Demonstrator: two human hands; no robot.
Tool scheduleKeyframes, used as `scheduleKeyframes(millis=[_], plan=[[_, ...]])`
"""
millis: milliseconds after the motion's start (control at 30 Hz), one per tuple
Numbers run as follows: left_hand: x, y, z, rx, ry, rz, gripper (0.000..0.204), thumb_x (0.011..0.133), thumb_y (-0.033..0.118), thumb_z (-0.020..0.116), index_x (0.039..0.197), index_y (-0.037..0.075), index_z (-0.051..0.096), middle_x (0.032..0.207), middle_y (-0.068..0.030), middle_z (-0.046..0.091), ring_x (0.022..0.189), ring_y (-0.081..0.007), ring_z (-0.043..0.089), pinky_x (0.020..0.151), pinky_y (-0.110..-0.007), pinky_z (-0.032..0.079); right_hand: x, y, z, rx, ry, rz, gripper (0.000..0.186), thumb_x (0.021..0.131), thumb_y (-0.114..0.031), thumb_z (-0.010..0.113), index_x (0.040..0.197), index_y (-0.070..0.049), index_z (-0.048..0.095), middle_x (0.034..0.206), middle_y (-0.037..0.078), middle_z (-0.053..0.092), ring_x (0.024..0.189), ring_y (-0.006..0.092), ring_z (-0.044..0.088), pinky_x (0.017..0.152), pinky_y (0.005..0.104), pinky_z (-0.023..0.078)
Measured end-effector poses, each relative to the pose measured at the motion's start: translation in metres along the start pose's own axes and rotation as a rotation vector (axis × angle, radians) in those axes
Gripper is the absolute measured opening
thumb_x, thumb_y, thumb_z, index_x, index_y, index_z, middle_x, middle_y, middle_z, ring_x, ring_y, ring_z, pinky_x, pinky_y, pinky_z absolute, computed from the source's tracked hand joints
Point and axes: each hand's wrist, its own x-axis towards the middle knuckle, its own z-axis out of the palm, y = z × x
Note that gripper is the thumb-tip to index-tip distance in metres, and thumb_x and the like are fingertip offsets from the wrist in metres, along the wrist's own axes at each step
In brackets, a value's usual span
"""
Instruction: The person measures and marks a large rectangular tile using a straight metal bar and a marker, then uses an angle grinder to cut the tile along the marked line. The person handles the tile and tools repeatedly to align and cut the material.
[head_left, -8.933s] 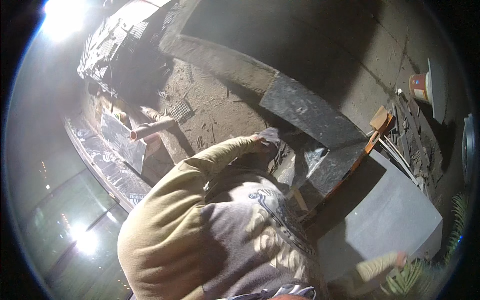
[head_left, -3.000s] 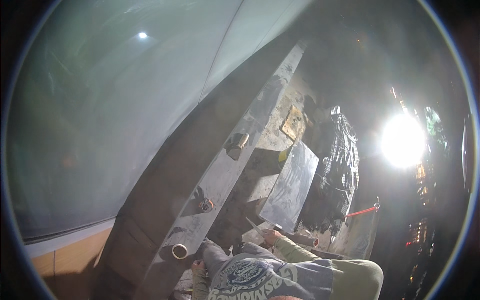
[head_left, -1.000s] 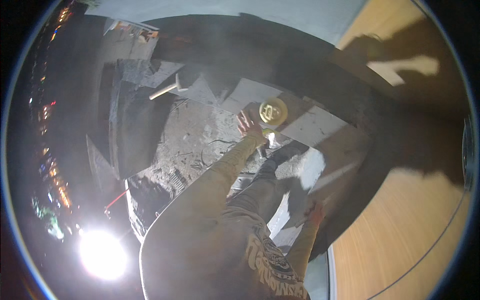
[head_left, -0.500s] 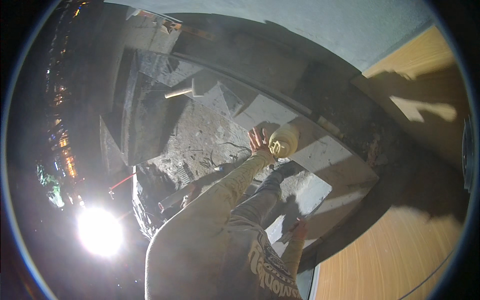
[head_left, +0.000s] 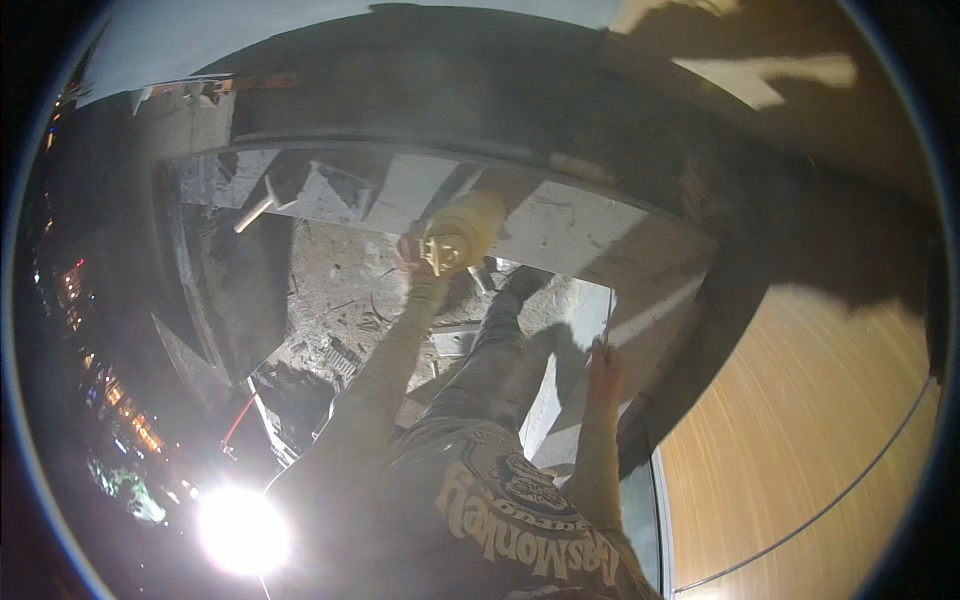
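Note:
My left arm stretches forward. At its end my left hand rests at the edge of a long grey slab, partly behind a cream, rounded, cylinder-like object whose kind I cannot make out. The left fingers are blurred but look outstretched. My right hand is lower and to the right, at the near edge of the slab. Its fingers are drawn together, and a thin dark line or stick runs up from them; what they hold is unclear. A pale-handled hammer lies on the slab's left part.
One trousered leg reaches forward over rubble-strewn ground. A dark upright panel bounds the left. A glaring lamp shines at lower left, near a red cord. Wood-grain boards and a cable lie right. Dust hazes the air.
My view has turned, so the slab lies more level across it. My right hand has moved forward and right along the slab edge. The left hand stays beside the cream object.

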Motion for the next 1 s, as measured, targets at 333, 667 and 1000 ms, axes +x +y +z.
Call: scheduleKeyframes(millis=[333, 667, 1000], plan=[[0.127, 0.022, 0.011, 0.130, 0.278, 0.094, 0.031, 0.086, 0.014, 0.063, 0.115, 0.008, 0.058, 0.096, -0.0127, 0.063, 0.093, -0.0323, 0.063, 0.078, -0.049, 0.051, 0.260, -0.258, 0.068, -0.518, -0.128, -0.843, 0.034, 0.097, -0.039, 0.060, 0.108, -0.008, 0.071, 0.099, 0.020, 0.072, 0.093, 0.0394, 0.070, 0.077, 0.0468, 0.056], [0.125, 0.003, 0.025, 0.257, 0.495, 0.177, 0.027, 0.082, 0.017, 0.065, 0.108, 0.013, 0.058, 0.090, -0.0106, 0.057, 0.080, -0.0290, 0.062, 0.067, -0.044, 0.050, 0.405, -0.290, 0.268, -1.317, -0.651, -0.689, 0.038, 0.092, -0.023, 0.062, 0.129, -0.013, 0.065, 0.124, 0.014, 0.068, 0.118, 0.0308, 0.065, 0.102, 0.0469, 0.051], [0.123, 0.017, -0.006, 0.095, 0.358, 0.066, 0.027, 0.076, 0.007, 0.067, 0.100, 0.016, 0.057, 0.079, -0.0067, 0.051, 0.072, -0.0279, 0.059, 0.061, -0.042, 0.046, 0.382, -0.305, 0.300, -1.329, -0.783, -0.627, 0.048, 0.095, -0.030, 0.059, 0.140, -0.013, 0.056, 0.138, 0.012, 0.062, 0.125, 0.0284, 0.061, 0.104, 0.0431, 0.048]])
